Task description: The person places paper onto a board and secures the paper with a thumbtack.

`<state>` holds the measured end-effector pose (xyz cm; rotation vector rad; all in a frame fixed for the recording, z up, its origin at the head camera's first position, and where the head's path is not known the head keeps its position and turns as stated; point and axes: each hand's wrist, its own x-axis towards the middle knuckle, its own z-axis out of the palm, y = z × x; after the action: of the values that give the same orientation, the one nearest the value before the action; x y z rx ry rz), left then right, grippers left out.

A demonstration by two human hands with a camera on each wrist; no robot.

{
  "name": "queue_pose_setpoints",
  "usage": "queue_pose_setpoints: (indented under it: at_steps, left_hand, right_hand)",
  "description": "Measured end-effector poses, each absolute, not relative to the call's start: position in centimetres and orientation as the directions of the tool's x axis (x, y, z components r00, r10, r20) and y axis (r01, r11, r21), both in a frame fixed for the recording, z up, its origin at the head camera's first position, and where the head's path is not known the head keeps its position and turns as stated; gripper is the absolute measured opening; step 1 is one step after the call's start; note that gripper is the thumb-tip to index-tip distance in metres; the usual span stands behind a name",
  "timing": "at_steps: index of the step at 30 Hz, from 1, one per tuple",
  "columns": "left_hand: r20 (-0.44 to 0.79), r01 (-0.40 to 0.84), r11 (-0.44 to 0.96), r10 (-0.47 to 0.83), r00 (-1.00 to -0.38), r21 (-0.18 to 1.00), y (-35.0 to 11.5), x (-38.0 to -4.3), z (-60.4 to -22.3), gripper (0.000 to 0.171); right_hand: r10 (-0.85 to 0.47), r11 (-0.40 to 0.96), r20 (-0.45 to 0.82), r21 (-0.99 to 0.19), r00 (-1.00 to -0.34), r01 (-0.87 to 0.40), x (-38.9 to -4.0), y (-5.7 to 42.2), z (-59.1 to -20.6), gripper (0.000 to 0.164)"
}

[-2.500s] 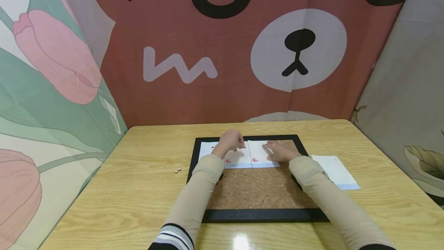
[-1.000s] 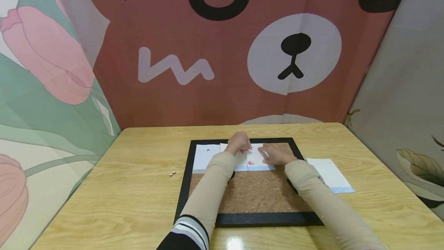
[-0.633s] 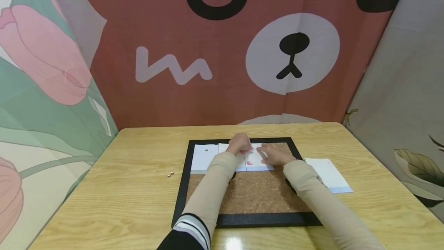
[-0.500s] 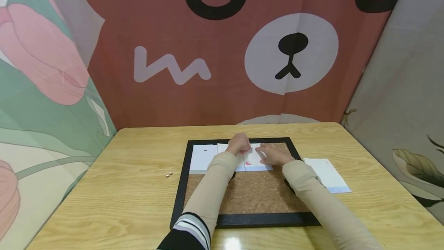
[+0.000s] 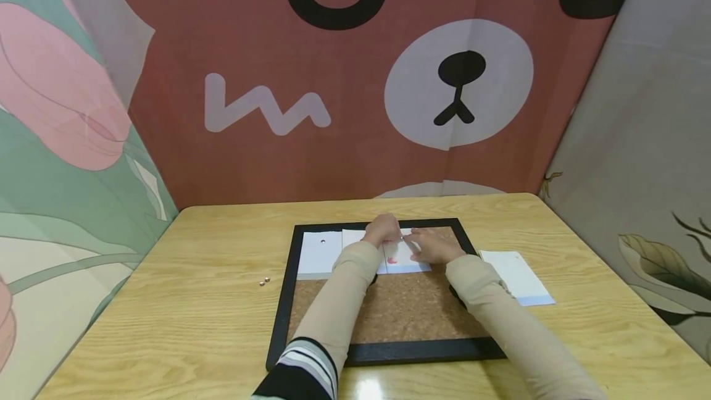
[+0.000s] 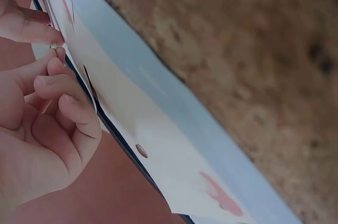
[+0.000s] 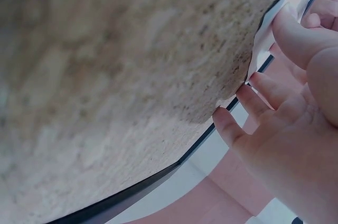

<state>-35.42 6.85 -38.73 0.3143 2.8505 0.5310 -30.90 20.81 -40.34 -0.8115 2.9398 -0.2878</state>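
l hand (image 5: 383, 229) pinches a small metal pin (image 6: 53, 47) btwn thumb & index tips, other fingers curled in twd palm. pin is near the top of the r-most card (image 5: 408, 258) on the board; can't tell if its point is in the paper. r hand (image 5: 436, 245) has fingers extended & apart, thumb on that same card, index tip right by the pin; can't tell if it touches it. its other fingertips are at the card's r edge, over cork.

counts: 1 corkboard (image 5: 413, 313) w/ black frame, flat on 1 wood table (image 5: 183, 326). 3 white cards on it, side by side along the far edge, each w/ a blue-ish strip at the bottom; pink print shows on the mid card (image 6: 174, 176) & r-most one. 1 more white sheet (image 5: 516, 276) on the table, r of the board, poss. a stack, can't tell.

5 pins seen: 1 in l hand, 1 on the l-most card (image 5: 321, 258), 1 on the mid card, & 2 loose pins (image 5: 262, 283) close tog. on the table, l of the board.
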Motion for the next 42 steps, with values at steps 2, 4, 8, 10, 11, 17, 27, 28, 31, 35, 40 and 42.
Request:
queue_pose_setpoints:
  at_steps: [2,4,8,10,11,17,27,28,31,35,40,42]
  left_hand:
    - [-0.194,0.158,0.916,0.242,-0.951,0.369,6.9,-35.3,-38.6,0.017]
    - [-0.215,0.143,0.918,0.234,-0.948,0.370,7.0,-35.2,-38.5,0.022]
    - [-0.245,0.108,0.918,0.213,-0.946,0.382,7.1,-35.3,-38.6,0.028]
    - [-0.254,0.089,0.914,0.202,-0.946,0.395,7.1,-35.4,-38.8,0.026]
    - [-0.259,0.080,0.912,0.198,-0.945,0.403,7.1,-35.4,-38.9,0.025]
    - [-0.272,0.062,0.901,0.195,-0.942,0.430,7.1,-35.6,-39.2,0.023]
    - [-0.209,0.096,0.925,0.183,-0.961,0.367,7.3,-35.1,-39.2,0.021]
    - [-0.199,0.097,0.928,0.178,-0.964,0.360,7.3,-35.1,-39.3,0.021]
    - [-0.179,0.095,0.938,0.162,-0.970,0.335,7.5,-35.2,-39.6,0.020]
    - [-0.172,0.087,0.951,0.143,-0.975,0.298,7.5,-35.2,-39.9,0.019]
    - [-0.167,0.092,0.960,0.140,-0.976,0.266,7.3,-35.3,-40.0,0.022]
    - [-0.157,0.108,0.959,0.153,-0.976,0.264,7.4,-36.4,-41.1,0.023]
  right_hand:
    - [-0.512,0.844,-0.022,-0.201,-0.859,-0.498,-30.9,20.8,-40.4,0.042]
    - [-0.511,0.845,-0.019,-0.195,-0.859,-0.498,-30.9,20.8,-40.4,0.042]
    - [-0.509,0.846,-0.016,-0.195,-0.861,-0.496,-31.0,20.9,-40.4,0.043]
    - [-0.511,0.844,-0.014,-0.196,-0.860,-0.498,-31.0,20.8,-40.4,0.043]
    - [-0.510,0.844,-0.014,-0.197,-0.860,-0.498,-31.0,20.8,-40.3,0.043]
    - [-0.495,0.852,-0.024,-0.211,-0.869,-0.480,-30.9,20.6,-40.1,0.046]
    - [-0.476,0.865,-0.040,-0.203,-0.879,-0.459,-30.9,20.6,-40.3,0.044]
    - [-0.473,0.867,-0.042,-0.202,-0.880,-0.456,-30.9,20.6,-40.3,0.045]
    - [-0.465,0.871,-0.049,-0.205,-0.884,-0.447,-30.9,20.6,-40.2,0.045]
    - [-0.469,0.868,-0.048,-0.210,-0.882,-0.450,-30.8,20.6,-40.2,0.045]
    - [-0.471,0.866,-0.048,-0.215,-0.881,-0.451,-30.9,20.7,-40.3,0.045]
    - [-0.464,0.870,-0.053,-0.212,-0.884,-0.444,-30.9,20.7,-40.4,0.045]
